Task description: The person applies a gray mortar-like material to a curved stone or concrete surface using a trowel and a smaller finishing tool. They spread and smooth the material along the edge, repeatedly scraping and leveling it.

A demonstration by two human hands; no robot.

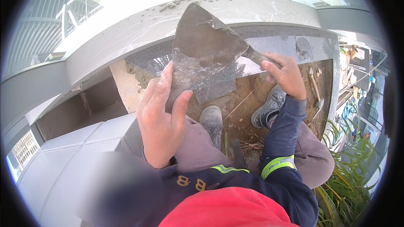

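Observation:
A broad triangular trowel (206, 38), its grey blade coated with wet smears, is raised in front of me. My right hand (286, 73) is closed around its handle, and the wide end of the blade points to the left. At the blade's lower left is my left hand (162, 115), dusty, with fingers stretched up along the edge and thumb apart. A grey surface shows between thumb and forefinger; I cannot tell whether it is blade or stone. Below the blade, a dark stone tile piece (216, 92) lies on the soil.
Speckled grey stone edging (273, 48) runs along the foot of a low curved wall (139, 33). A hammer-like tool (314, 85) with a wooden handle lies on the soil at right, near my shoes (211, 120). Leafy plants (353, 164) stand at lower right, pale tiles (67, 164) at left.

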